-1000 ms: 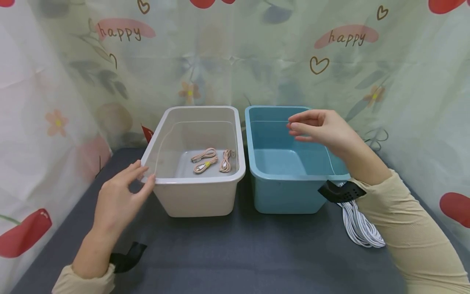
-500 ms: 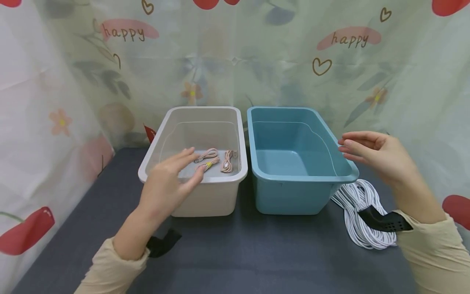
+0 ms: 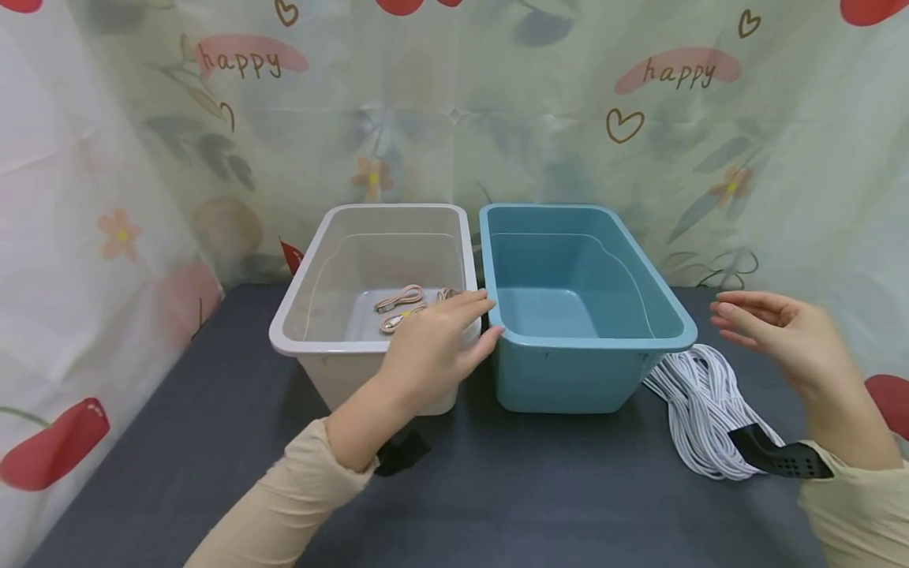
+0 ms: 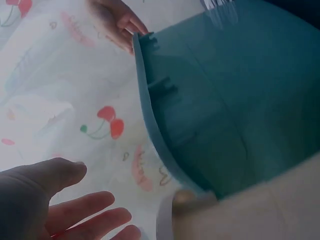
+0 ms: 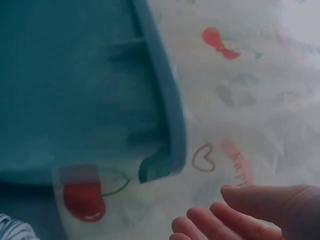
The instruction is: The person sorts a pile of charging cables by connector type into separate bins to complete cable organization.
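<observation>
Seemingly at a reaching step, the left hand [image 3: 435, 345] and right hand [image 3: 795, 338], thumbs apart from fingers, holding nothing, flanked the blue bin [image 3: 561, 380] beside the grey bin [image 3: 342, 374]; gripping its rim would have required closing inward.

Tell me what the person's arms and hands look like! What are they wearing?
The left hand and right hand wear no gloves. The left sleeve and right sleeve are plain, wrinkly cream cloth. A black strap with little holes sticks out at the right wrist. Another black piece shows by the left wrist, but its details are hard to see.
</observation>
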Demonstrator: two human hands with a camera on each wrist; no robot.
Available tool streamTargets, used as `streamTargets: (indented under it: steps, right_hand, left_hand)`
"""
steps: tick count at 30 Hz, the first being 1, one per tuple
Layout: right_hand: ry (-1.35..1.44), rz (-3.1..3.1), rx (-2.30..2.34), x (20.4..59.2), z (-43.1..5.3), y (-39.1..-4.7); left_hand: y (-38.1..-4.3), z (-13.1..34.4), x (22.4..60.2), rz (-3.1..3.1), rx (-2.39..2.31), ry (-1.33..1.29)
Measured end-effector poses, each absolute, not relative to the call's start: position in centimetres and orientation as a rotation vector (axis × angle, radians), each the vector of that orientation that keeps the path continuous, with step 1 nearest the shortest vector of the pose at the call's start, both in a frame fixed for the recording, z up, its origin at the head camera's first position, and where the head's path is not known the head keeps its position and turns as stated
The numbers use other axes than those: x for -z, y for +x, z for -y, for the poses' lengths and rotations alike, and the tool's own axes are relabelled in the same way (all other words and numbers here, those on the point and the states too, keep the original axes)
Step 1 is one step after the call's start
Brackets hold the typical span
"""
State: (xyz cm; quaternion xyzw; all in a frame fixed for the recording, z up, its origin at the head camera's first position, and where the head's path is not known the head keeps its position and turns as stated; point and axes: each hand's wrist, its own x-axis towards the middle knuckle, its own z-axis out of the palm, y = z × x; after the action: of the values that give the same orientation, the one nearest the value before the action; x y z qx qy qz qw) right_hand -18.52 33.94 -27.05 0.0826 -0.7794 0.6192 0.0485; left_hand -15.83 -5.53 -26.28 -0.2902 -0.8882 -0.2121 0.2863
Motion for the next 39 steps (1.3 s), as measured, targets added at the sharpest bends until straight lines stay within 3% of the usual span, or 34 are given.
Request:
streamTargets:
  steps: [17, 39]
  right_hand:
    - [-0.019, 2.964, -1.382, 32.2, -37.5, -19.1]
    - [-0.155, 3.274, -1.193, 35.6, -39.6, -18.7]
  left_hand:
    - [-15.8, 1.1, 27.7, 2.515, 0.472, -0.806]
    - [-16.0, 0.9, 29.0, 2.521, 0.521, -0.745]
